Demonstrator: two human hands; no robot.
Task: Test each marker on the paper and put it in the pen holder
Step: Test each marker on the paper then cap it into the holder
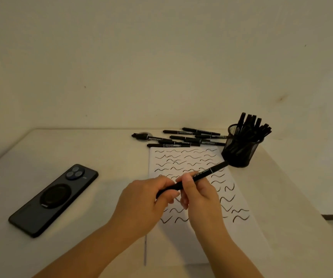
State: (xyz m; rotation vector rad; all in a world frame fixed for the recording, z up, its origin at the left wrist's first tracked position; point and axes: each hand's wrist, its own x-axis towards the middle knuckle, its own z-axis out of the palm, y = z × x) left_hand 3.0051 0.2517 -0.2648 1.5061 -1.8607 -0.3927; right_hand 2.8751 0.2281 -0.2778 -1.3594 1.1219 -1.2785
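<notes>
Both hands meet at lower centre of the frame over the paper [183, 157], sharing one black marker [203, 175]. The left hand [141, 201] has its fingers curled round the marker's near end, and the right hand [199, 195] pinches the barrel a little further up. The marker slants up and to the right, its far tip close to the base of the mesh pen holder [239, 147]. Whether a cap sits on the gripped end I cannot tell, as the left hand's fingers cover it.

The paper already carries rows of wavy test strokes down most of its length. The pen holder stands at the paper's upper right corner, crowded with markers leaning right. A loose pile of untested markers [179, 137] lies on the table [111, 157] just above the paper's top edge. A dark phone [55, 199] rests face down at the left of the frame, well apart from the work.

The risks I see are these. If the hands are pulling a cap, a sudden release could jerk the far tip into the pen holder and tip it, since it looks top-heavy. An uncapped tip could also mark the fingers or the table. Adding another marker to so full a holder may push others out.
</notes>
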